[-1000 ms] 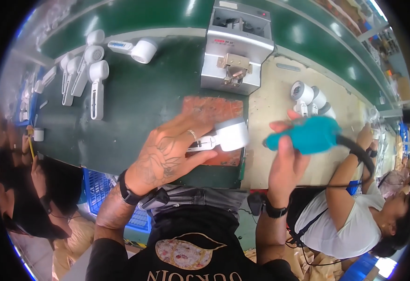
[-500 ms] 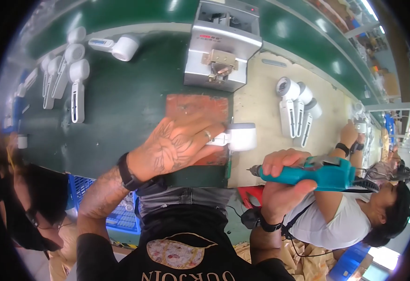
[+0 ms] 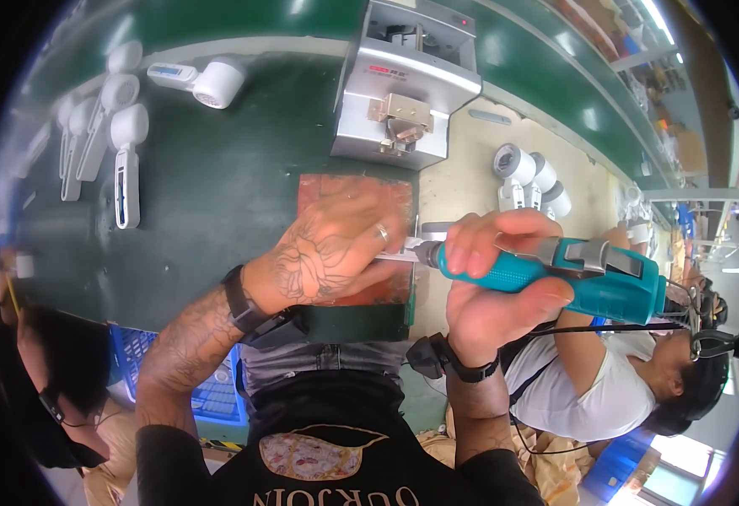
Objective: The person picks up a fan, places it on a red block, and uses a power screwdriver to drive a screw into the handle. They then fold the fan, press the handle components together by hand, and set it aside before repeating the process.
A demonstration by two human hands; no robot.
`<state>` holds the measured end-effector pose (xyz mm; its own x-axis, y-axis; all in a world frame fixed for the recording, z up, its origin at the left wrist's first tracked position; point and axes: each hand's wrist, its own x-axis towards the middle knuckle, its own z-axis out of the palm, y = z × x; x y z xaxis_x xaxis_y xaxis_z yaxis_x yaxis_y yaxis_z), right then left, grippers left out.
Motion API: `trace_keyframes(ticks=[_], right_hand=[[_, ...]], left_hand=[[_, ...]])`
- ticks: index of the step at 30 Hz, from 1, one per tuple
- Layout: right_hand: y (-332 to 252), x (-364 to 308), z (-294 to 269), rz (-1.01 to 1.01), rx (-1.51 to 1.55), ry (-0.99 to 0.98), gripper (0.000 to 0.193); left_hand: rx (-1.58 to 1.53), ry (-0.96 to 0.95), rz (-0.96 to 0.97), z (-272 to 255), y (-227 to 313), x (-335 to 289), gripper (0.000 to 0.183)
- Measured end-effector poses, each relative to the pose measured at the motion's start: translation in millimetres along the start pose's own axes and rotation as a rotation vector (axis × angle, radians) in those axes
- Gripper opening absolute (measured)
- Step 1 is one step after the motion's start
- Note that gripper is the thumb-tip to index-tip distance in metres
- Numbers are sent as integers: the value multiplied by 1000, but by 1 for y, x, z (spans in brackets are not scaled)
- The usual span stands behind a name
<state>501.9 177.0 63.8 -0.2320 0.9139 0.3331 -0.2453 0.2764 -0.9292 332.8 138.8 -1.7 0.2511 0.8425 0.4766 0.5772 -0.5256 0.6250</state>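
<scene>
My left hand (image 3: 331, 253) is closed round the handle of a white handheld device (image 3: 433, 228) with a round head, over a reddish-brown mat (image 3: 361, 295). The head points right and is mostly hidden behind my right hand. A teal electric screwdriver (image 3: 610, 287) lies in the grip of my right hand (image 3: 487, 304), fingers wrapped round its front part. It is held nearly level, tip to the left, against or just beside the device's handle close to my left fingers. The exact point of contact cannot be made out.
A silver machine (image 3: 399, 80) with a metal bracket stands at the back middle. Several similar white devices (image 3: 127, 173) lie at the left, more (image 3: 514, 164) at the right. A co-worker (image 3: 593, 379) sits at my right. A blue plastic basket (image 3: 217, 392) is below the table edge.
My right hand has brought the screwdriver up and left to the device's handle, now covering much of the device's head. My left hand keeps its hold in nearly the same place.
</scene>
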Motion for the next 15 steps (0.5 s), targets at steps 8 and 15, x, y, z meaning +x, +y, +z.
trace_keyframes(ticks=[8,15], right_hand=[[9,5,1,-27,54,-36,79],[8,5,1,-8,18,-42,80]], left_hand=[[-29,24,-5,0,-2,2,31],[-67,18,-12,2,-4,2,32]])
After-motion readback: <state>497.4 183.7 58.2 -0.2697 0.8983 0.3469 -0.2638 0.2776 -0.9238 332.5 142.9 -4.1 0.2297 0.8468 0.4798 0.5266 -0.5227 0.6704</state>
